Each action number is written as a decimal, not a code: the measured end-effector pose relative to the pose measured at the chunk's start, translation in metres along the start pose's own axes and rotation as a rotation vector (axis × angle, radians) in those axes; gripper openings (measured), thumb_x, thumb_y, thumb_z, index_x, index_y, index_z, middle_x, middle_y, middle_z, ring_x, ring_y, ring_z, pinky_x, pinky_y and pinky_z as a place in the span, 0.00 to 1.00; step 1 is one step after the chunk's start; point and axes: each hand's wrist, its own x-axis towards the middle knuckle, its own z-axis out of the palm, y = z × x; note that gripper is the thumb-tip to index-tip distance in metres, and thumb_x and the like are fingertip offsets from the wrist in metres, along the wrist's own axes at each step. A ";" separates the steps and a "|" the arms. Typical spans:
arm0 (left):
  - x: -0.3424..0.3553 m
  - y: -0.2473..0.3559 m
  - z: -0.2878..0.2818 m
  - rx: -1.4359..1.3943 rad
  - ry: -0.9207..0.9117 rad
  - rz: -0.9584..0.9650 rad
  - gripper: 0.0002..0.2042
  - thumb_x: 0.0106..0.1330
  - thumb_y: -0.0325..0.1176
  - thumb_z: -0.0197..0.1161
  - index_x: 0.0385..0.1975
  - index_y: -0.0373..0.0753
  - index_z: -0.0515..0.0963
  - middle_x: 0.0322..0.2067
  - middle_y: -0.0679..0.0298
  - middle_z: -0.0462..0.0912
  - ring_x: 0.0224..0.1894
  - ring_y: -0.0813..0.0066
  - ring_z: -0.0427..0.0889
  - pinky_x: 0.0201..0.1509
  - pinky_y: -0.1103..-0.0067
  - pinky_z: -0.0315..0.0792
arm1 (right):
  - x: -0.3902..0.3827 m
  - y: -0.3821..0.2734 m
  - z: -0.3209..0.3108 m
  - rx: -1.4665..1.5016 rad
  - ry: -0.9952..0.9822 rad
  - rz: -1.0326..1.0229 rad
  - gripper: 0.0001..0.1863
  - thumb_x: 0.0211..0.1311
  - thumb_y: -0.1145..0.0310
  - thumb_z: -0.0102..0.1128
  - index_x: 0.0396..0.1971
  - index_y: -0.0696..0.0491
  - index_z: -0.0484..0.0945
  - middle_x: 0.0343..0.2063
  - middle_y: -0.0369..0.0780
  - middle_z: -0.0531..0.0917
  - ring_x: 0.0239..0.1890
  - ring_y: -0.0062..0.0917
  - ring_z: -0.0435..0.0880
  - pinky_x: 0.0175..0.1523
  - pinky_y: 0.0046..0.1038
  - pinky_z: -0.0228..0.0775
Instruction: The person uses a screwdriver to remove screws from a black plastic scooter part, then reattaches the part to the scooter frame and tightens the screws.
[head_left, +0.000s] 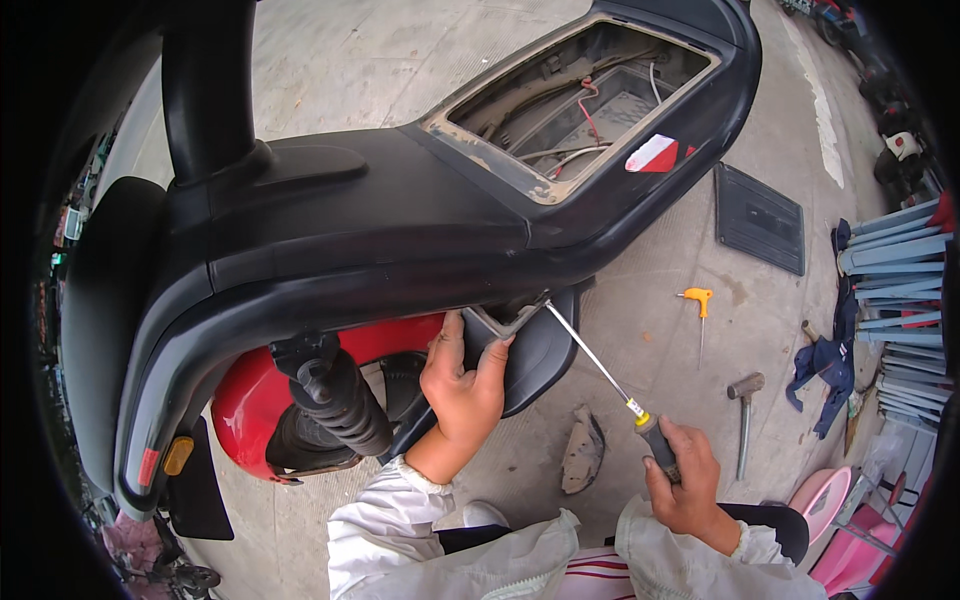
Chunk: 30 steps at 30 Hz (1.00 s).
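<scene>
A black electric scooter body [380, 210] stretches across the view, with an open battery compartment [570, 185] showing wires inside. At its lower edge, my left hand [465, 385] pinches a grey angled bracket [505, 322] between thumb and fingers; part of the bracket is hidden under the body. My right hand [690, 490] is closed around the handle of a screwdriver [595, 360]. Its long shaft slants up and left, and the tip meets the body's lower edge beside the bracket. A red fender [240, 410] and a black shock absorber [340, 400] sit left of my left hand.
On the concrete floor lie a black cover panel [760, 218], a yellow-handled hex key [698, 305], a hammer [745, 400] and a dirty piece of plastic [583, 450]. Stacked blue-grey stools [900, 265] and a pink basin [820, 490] stand at the right.
</scene>
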 end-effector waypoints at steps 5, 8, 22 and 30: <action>0.001 -0.002 0.000 -0.070 -0.014 -0.069 0.27 0.57 0.28 0.74 0.54 0.19 0.73 0.41 0.44 0.84 0.41 0.58 0.84 0.49 0.72 0.76 | 0.002 -0.008 -0.002 0.024 -0.027 0.029 0.31 0.51 0.80 0.67 0.60 0.62 0.73 0.40 0.50 0.79 0.34 0.39 0.82 0.39 0.33 0.75; 0.002 -0.001 -0.002 -0.060 -0.031 -0.120 0.27 0.57 0.29 0.74 0.53 0.18 0.74 0.41 0.43 0.84 0.41 0.57 0.84 0.49 0.72 0.76 | 0.005 -0.011 -0.011 0.014 -0.056 0.026 0.32 0.52 0.80 0.67 0.61 0.61 0.73 0.40 0.50 0.79 0.33 0.38 0.81 0.38 0.31 0.74; 0.006 -0.001 -0.007 -0.078 -0.137 -0.100 0.27 0.65 0.23 0.67 0.59 0.15 0.65 0.48 0.49 0.81 0.49 0.72 0.79 0.55 0.80 0.72 | 0.014 -0.032 -0.026 0.030 -0.040 0.078 0.29 0.53 0.80 0.66 0.59 0.61 0.75 0.37 0.49 0.79 0.33 0.37 0.81 0.39 0.31 0.74; 0.008 0.002 -0.007 -0.041 -0.126 -0.052 0.24 0.65 0.26 0.68 0.56 0.21 0.67 0.44 0.53 0.81 0.45 0.73 0.79 0.52 0.80 0.73 | 0.014 -0.033 -0.023 -0.017 -0.028 0.056 0.30 0.52 0.81 0.66 0.59 0.61 0.75 0.37 0.49 0.79 0.33 0.37 0.81 0.39 0.31 0.74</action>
